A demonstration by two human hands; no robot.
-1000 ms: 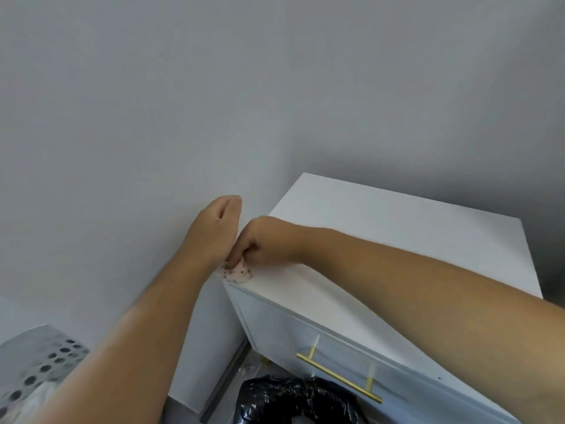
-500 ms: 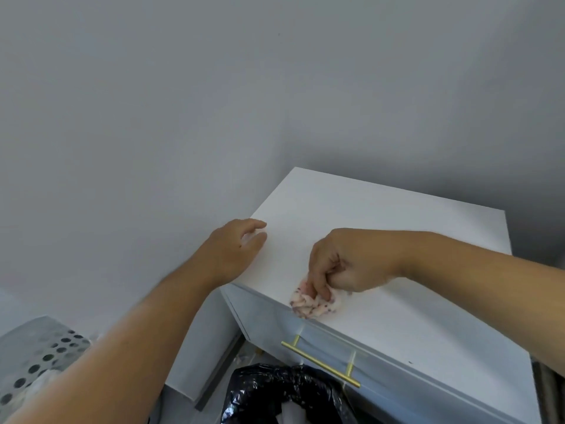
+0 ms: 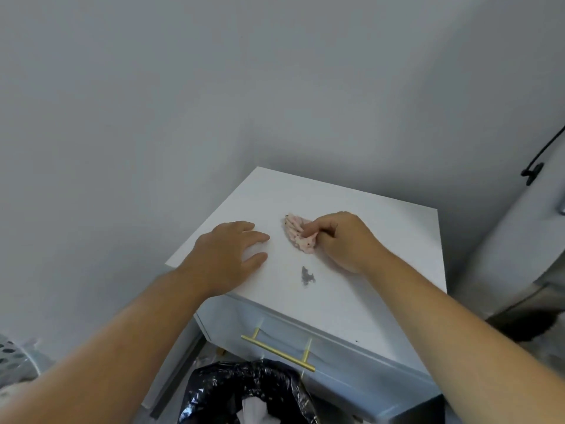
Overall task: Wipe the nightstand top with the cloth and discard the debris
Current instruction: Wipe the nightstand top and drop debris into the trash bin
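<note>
A small crumpled pink cloth with dark speckles (image 3: 298,236) was seen bunched into an elongated wad on the flat white top of the nightstand (image 3: 382,228). It was pinched at its near end between the thumb and curled fingers of the right hand (image 3: 342,240), which was closed around that end, while the rest of the cloth stuck out to the left of the knuckles and lay on the surface. The left hand (image 3: 227,255) was laid flat and open on the top, palm down and fingers spread, with nothing held; a bare strip of white surface was left between its fingertips and the cloth. A small grey smudge of dust debris (image 3: 306,276) was seen on the top just nearer than the cloth, between the two hands and touched by neither. Below the wrists, a brass bar handle (image 3: 277,352) was fixed to the drawer front, and a black plastic bin liner (image 3: 244,390) was open beneath the forearms.
</note>
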